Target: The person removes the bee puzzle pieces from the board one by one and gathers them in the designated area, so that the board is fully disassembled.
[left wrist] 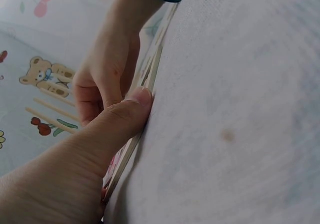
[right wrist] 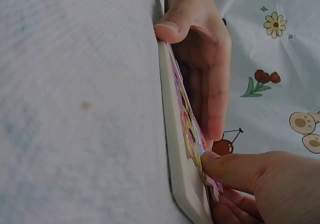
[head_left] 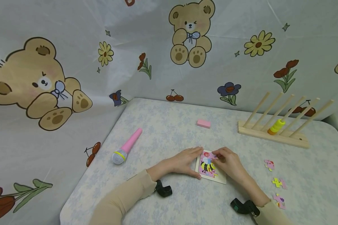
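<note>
A small wooden puzzle board (head_left: 220,178) with a pink bee picture (head_left: 207,164) lies on the table. My left hand (head_left: 185,161) holds it at the left side, the thumb at the near edge and the fingers by the far corner. My right hand (head_left: 230,162) is over the board's right part. In the right wrist view its thumb and fingers pinch a puzzle piece (right wrist: 214,188) at the edge of the picture, the piece partly hidden by the thumb. Bare pale wood shows along the board's right side.
Three loose puzzle pieces (head_left: 279,183) lie to the right. A pink microphone (head_left: 130,141) lies at the left, and a pink block (head_left: 203,123) farther back. At the back right stands a wooden peg rack (head_left: 295,141) with yellow and orange rings (head_left: 276,127) on one peg.
</note>
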Tool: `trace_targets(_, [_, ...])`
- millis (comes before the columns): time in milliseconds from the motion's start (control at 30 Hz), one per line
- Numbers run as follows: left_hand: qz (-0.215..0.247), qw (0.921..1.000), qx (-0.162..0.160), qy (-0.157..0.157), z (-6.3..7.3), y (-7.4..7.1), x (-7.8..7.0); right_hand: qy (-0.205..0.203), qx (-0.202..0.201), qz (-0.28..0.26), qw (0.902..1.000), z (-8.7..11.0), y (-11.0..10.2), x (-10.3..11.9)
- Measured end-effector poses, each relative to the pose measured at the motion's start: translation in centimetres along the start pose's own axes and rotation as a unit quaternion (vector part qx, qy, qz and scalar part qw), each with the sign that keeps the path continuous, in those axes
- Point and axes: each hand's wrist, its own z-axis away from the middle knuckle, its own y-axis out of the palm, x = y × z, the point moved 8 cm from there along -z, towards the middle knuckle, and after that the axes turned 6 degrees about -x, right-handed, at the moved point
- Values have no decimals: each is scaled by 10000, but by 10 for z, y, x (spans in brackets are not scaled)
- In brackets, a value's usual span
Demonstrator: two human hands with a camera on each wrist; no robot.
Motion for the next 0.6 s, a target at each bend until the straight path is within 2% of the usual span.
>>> trace_targets(600, [-13,10000,60,-5,1,-1,-1,-293,90,9,9995,-1,0,4])
